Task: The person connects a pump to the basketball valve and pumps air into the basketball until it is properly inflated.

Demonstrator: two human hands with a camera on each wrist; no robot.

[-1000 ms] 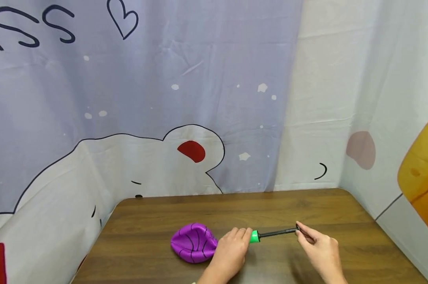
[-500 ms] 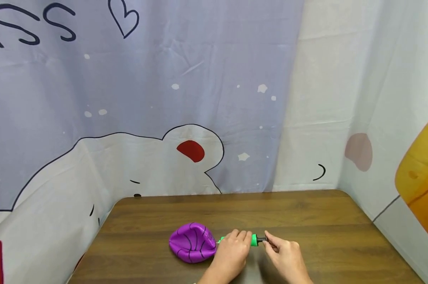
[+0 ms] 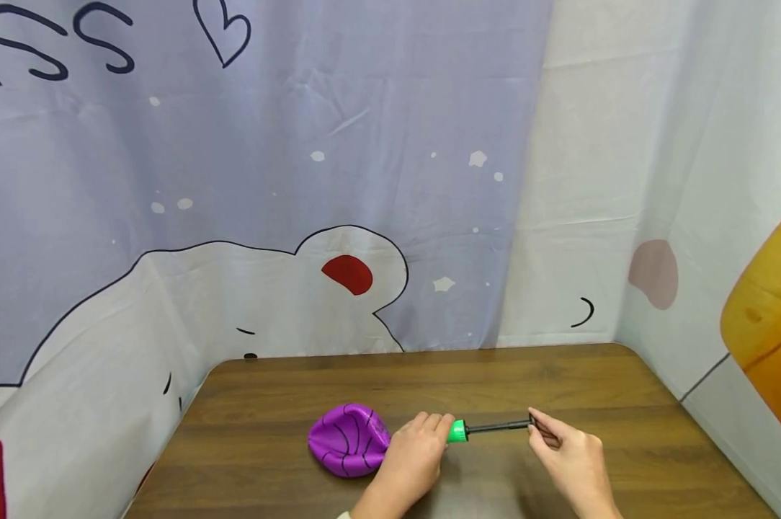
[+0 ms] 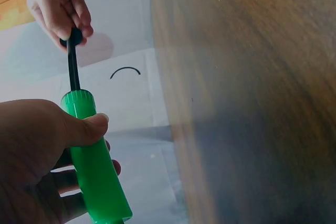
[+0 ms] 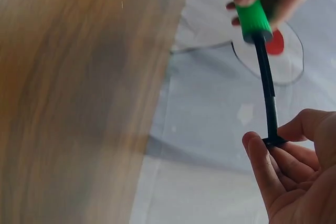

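A green hand pump [image 4: 97, 177] with a black rod is held level above the table. My left hand [image 3: 411, 455] grips its green barrel, thumb on one side and fingers round the other in the left wrist view. The black end of the rod is pinched by my right hand [image 3: 570, 455], and the rod [image 5: 265, 72] stands well out of the barrel. To the left of my left hand is a purple, half-limp ball [image 3: 349, 441] with black lines. The pump's nozzle end is hidden behind my left hand in the head view.
The brown wooden table [image 3: 267, 389] has rounded back corners. Behind it and at both sides hangs a printed cloth [image 3: 429, 108], lilac and white, with a heart and a red patch. A yellow and orange print is at the right.
My right hand moved left, sliding the rod into the barrel, then drew back right, and the rod is long again. My left hand and the ball stayed nearly in place.
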